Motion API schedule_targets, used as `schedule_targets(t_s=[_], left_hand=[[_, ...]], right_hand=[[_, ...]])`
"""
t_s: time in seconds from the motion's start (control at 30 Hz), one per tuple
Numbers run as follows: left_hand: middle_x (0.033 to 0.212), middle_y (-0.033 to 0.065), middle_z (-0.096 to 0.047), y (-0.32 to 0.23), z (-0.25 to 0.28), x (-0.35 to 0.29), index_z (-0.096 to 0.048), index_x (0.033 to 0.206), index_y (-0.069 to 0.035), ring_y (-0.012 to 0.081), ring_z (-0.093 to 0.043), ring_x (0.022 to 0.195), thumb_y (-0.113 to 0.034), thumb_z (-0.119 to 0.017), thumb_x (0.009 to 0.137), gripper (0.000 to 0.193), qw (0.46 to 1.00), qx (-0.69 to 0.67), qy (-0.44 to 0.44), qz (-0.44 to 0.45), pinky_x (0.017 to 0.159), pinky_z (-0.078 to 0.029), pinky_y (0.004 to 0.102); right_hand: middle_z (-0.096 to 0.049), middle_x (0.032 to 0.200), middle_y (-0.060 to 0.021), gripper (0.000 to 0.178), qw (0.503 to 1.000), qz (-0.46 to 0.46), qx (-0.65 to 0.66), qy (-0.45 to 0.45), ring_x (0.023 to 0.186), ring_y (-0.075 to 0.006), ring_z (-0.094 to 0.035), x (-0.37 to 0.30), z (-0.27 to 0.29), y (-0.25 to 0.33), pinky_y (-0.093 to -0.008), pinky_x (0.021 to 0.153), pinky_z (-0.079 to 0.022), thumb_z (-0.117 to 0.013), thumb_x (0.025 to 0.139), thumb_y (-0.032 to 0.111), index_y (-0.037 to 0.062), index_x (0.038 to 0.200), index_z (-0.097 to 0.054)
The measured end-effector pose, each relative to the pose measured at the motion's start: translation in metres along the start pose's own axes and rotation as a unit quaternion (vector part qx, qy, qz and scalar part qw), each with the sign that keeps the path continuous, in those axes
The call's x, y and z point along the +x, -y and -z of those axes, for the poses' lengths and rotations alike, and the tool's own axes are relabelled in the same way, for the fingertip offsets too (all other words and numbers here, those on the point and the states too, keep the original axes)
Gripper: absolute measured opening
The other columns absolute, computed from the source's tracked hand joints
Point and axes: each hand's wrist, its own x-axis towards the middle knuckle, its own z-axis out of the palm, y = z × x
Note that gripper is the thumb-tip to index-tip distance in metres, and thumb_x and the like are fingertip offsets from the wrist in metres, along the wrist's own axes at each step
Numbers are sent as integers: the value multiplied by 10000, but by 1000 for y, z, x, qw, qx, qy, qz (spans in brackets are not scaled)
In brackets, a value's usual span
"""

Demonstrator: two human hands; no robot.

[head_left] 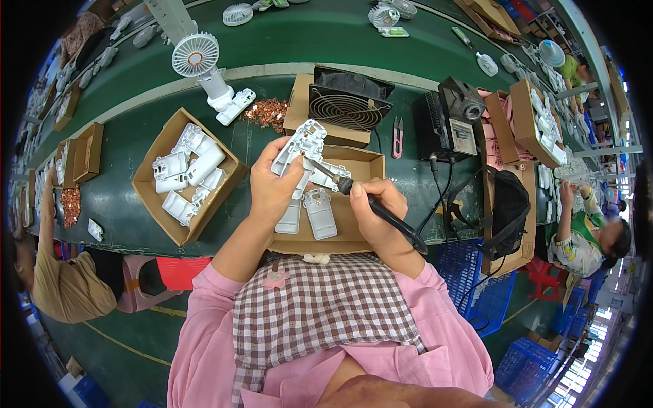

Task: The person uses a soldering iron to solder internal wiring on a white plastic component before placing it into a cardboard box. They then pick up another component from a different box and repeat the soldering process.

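My left hand (273, 180) is closed around a white plastic fan housing (304, 141), its inner side facing up. In my right hand (379, 207) is a black-handled soldering iron (391, 219). The iron's metal tip reaches left to the housing, close to my left thumb; whether it touches cannot be made out. Below both hands stands a shallow cardboard box (354, 234) with several white housings, among them a grey-white half shell (320, 214). A second cardboard box (235, 170), to the left, holds several more white housings.
Behind my hands is a black fan (348, 102) with a round grille. To the right are pink-handled snips (397, 138) and a black soldering station (445, 122) with cables. A white handheld fan (211, 75) stands near small copper-coloured parts (265, 113). Other people sit at both sides.
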Motion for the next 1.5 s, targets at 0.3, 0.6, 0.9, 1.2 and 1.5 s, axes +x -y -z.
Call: schedule_targets(t_s=[0.3, 0.6, 0.9, 1.2, 1.5], left_hand=[[969, 84, -638, -2, 0, -1, -539, 1165, 35, 112, -639, 761, -33, -589, 873, 304, 1000, 8, 4, 20, 599, -580, 262], [961, 79, -640, -1, -1, -2, -549, 1156, 32, 107, -636, 757, -30, -588, 870, 295, 1000, 11, 8, 20, 600, -577, 256], [929, 79, -646, -1, -1, -2, -538, 1168, 40, 110, -635, 707, -34, -587, 866, 315, 1000, 13, 6, 15, 568, -561, 259], [982, 71, -628, 1, 0, -3, -565, 1159, 44, 105, -629, 798, -8, -599, 853, 313, 1000, 11, -1, 16, 592, -578, 258], [998, 59, -625, 9, 11, 5, -534, 1203, 25, 115, -618, 879, 8, -642, 798, 419, 989, -104, 80, 61, 784, -502, 249]], right_hand=[[-622, 634, -48, 124, 998, -33, 45, -36, 515, -74, -546, -4, -1, -5, -225, 475, -418, -695, 828, 66, 16, 806, -584], [-622, 635, -53, 126, 999, -31, 36, -13, 513, -79, -548, -3, -1, -4, -225, 474, -421, -695, 832, 70, 13, 810, -584], [-617, 626, -56, 127, 999, -33, 43, -11, 510, -80, -549, -2, -2, -3, -224, 467, -419, -691, 836, 71, 9, 807, -583], [-616, 626, -55, 134, 999, -30, 34, -11, 510, -80, -547, -2, -2, -4, -229, 469, -417, -694, 832, 72, 9, 802, -580], [-604, 662, -71, 117, 994, 11, 88, -62, 538, -90, -516, -9, 3, -7, -228, 491, -393, -672, 837, 39, 4, 873, -566]])
